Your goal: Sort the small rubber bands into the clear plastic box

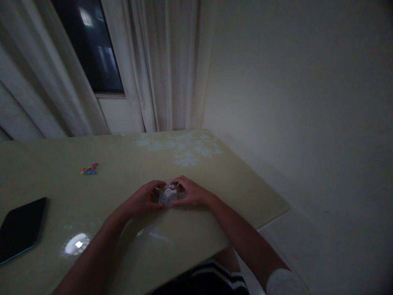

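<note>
A small, squarish clear case (168, 195) with pale and grey shapes inside is between my two hands, close to the table top. My left hand (149, 198) curves round its left side, thumb at the near edge and fingers at the far edge. On the opposite side my right hand (189, 192) grips it the same way, thumb near and fingers far. The dim light hides what exactly lies inside the case.
The glossy table (123, 153) has a white floral pattern at its far right. A small pile of bright coloured pieces (89, 169) lies left of my hands. Nearer, at the left edge, is a dark flat tablet (23, 229). Curtains (172, 65) and a wall (291, 102) stand behind.
</note>
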`<state>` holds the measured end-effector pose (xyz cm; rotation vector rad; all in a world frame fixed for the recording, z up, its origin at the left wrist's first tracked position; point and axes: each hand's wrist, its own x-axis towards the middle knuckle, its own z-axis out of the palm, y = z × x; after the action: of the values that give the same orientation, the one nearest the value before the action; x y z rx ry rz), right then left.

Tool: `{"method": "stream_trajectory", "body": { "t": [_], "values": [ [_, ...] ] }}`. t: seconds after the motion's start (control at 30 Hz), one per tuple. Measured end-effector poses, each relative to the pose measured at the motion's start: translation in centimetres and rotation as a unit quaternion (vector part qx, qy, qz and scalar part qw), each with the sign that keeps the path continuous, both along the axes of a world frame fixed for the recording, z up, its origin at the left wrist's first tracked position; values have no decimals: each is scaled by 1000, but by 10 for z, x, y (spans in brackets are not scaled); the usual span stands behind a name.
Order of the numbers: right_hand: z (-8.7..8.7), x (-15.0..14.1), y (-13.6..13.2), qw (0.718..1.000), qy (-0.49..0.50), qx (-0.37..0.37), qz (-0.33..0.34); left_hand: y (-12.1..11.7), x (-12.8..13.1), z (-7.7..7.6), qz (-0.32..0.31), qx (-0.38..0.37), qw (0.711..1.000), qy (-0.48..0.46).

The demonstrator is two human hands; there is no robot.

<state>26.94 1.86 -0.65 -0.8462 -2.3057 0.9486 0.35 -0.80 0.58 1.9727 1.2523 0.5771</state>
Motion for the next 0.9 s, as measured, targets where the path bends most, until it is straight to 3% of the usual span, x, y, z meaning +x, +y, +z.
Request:
{"method": "stream_trajectory", "body": {
  "t": [0.9],
  "values": [
    [4, 1, -1, 1000, -3, -11, -2, -2, 2, 6, -6, -3, 1000, -14]
  ]
}}
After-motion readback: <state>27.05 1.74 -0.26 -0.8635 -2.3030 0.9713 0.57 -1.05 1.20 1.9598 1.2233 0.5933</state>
